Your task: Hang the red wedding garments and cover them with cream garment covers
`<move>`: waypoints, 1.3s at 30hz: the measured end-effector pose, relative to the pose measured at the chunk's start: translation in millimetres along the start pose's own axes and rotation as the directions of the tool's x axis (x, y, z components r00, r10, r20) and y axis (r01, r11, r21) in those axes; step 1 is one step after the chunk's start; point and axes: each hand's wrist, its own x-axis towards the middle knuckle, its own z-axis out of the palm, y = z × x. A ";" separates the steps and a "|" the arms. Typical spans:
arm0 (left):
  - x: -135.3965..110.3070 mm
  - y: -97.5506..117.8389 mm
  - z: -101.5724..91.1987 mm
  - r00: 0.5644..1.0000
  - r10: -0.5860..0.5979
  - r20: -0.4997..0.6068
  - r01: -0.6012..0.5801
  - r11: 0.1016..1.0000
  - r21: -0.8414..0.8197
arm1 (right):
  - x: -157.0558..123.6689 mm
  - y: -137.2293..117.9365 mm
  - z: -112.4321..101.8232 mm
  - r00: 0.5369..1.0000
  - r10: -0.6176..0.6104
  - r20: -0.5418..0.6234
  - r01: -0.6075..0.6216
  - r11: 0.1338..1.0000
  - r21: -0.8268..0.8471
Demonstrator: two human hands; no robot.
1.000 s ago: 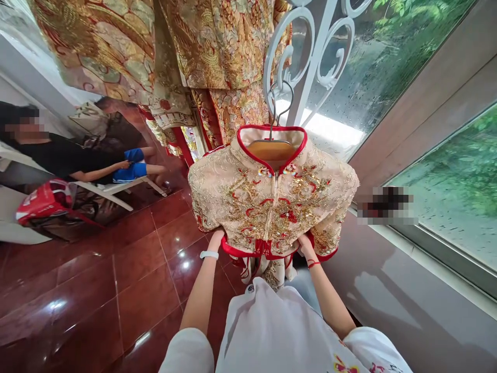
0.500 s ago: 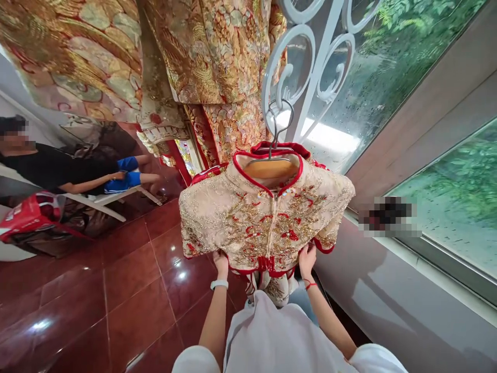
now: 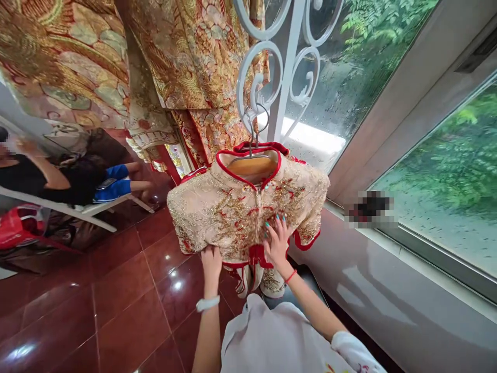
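Observation:
A cream short-sleeved jacket (image 3: 202,212) with gold beading, red motifs and red piping hangs in front of me on a hanger (image 3: 254,155). Its metal hook goes up to the white scrollwork stand (image 3: 287,77). At the lower left edge, by the sleeve, my left hand (image 3: 212,260) is closed on the jacket's hem, its fingertips tucked out of sight behind the cloth. My right hand (image 3: 277,243) lies on the lower front, right of the centre closure, fingers spread and holding nothing. Red-trimmed cloth of another garment (image 3: 279,146) shows behind the collar.
Gold-and-red embroidered garments (image 3: 217,57) hang behind, at the upper left. A person in blue shorts (image 3: 112,184) sits on a white chair (image 3: 93,215) at the left, near a red bag (image 3: 19,228). A window (image 3: 438,191) and grey wall (image 3: 373,285) stand on the right.
My right hand has left the jacket's right hem and moved inward onto its front, fingers now spread. My left hand stays at the left hem. The seated person has raised an arm.

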 end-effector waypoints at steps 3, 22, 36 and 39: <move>-33.7 44.3 -63.5 0.965 0.169 0.201 -0.160 0.985 -0.061 | -43.5 31.5 -25.0 0.858 0.486 -0.165 -0.428 0.855 0.293; -15.8 346.2 47.4 0.112 0.786 0.608 -0.939 -0.117 0.325 | -77.9 72.8 -23.8 0.492 0.779 0.388 -0.785 0.205 0.584; -15.2 354.4 51.3 0.207 0.792 0.575 -0.949 0.019 0.315 | -25.6 15.4 -38.0 0.996 0.068 0.057 -0.057 0.984 -0.171; -44.6 326.6 44.6 0.106 0.897 0.428 -0.983 0.030 0.180 | -21.8 9.3 -33.8 0.992 0.059 0.109 -0.025 0.957 -0.289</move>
